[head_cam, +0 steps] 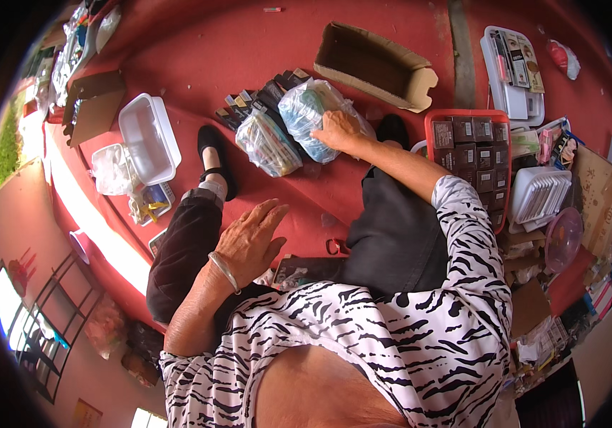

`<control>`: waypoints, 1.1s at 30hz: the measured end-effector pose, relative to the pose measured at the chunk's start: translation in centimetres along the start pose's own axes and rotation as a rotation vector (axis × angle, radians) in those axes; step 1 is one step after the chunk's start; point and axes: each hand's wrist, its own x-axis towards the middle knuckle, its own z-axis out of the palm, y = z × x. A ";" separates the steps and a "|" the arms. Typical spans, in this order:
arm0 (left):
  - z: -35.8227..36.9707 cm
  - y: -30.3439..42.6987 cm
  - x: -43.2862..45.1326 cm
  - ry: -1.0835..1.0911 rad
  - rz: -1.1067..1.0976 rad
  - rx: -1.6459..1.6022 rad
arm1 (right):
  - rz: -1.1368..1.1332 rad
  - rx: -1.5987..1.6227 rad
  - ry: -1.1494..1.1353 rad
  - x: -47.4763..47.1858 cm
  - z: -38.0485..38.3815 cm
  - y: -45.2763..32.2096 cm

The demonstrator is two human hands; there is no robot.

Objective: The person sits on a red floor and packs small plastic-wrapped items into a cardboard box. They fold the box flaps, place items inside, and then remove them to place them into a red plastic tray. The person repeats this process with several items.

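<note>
My right hand (341,131) has its fingers closed on a clear plastic bag (306,101) with bluish and green contents that I cannot make out. Beside that bag, to its left, lies a smaller clear plastic bag (265,143) packed with slim, colourful items. Small dark boxes (244,104) are spread in rows behind and between the two bags. My left hand (249,235) hovers over my lap near the left knee, holding nothing, thumb apart from the fingers. A silver bangle (224,272) circles its wrist.
An open cardboard box (372,67) lies beyond the bags on the red floor covering (220,43). To the right stands a red tray (429,128) of dark boxes, near stacked white trays (541,198). A white plastic bin (148,136) sits left of my foot.
</note>
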 end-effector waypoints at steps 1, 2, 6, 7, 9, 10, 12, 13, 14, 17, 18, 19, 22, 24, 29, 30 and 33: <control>-0.1 0.1 0.0 -0.002 -0.001 0.005 | 0.040 0.027 -0.008 0.4 0.3 0.1; -0.1 0.1 0.1 -0.005 0.000 0.010 | 0.100 0.023 -0.030 1.0 0.8 0.3; 0.1 -0.1 -0.1 0.014 0.006 0.011 | -0.052 0.081 0.133 0.4 1.5 0.6; 0.1 -0.1 -0.2 0.019 0.011 0.013 | -0.088 0.095 0.143 0.1 1.1 0.4; 0.1 -0.1 -0.3 0.023 0.009 0.016 | -0.154 0.111 0.089 -0.1 -0.3 -0.1; 0.1 -0.2 -0.3 0.022 0.006 0.017 | -0.182 0.113 0.026 0.0 -1.4 -0.3; 0.1 -0.3 -0.4 0.020 0.004 0.018 | -0.279 0.105 -0.067 0.3 -3.1 -0.1; 0.0 -0.3 -0.3 0.020 0.002 0.020 | -0.297 0.223 -0.116 0.2 -4.0 -0.1; -0.1 -0.3 -0.3 0.021 0.002 0.022 | -0.315 0.341 -0.164 0.0 -5.2 -0.3; 0.0 -0.2 -0.7 0.034 0.001 0.025 | -0.368 0.375 -0.213 -1.2 -10.7 -1.1; 0.0 -0.3 -0.7 0.025 0.003 0.028 | -0.457 0.485 -0.144 -1.2 -11.0 0.1; 0.0 -0.3 -0.7 0.020 0.005 0.029 | -0.476 0.556 -0.114 -1.7 -12.8 0.3; 0.0 -0.4 -0.8 0.005 0.006 0.049 | -0.495 0.697 0.036 -3.4 -17.7 0.6; 0.2 -0.6 -1.0 0.004 0.007 0.068 | -0.417 0.401 0.137 -4.3 -20.0 1.9; -0.1 -0.2 -0.8 -0.004 0.012 0.079 | -0.211 0.039 0.357 -5.7 -24.0 2.7; -0.1 -0.2 -0.8 -0.010 0.005 0.078 | -0.214 -0.113 0.438 -5.5 -23.9 2.7; 0.0 -0.3 -0.6 -0.017 -0.004 0.082 | -0.105 -0.335 0.459 -5.3 -24.6 1.5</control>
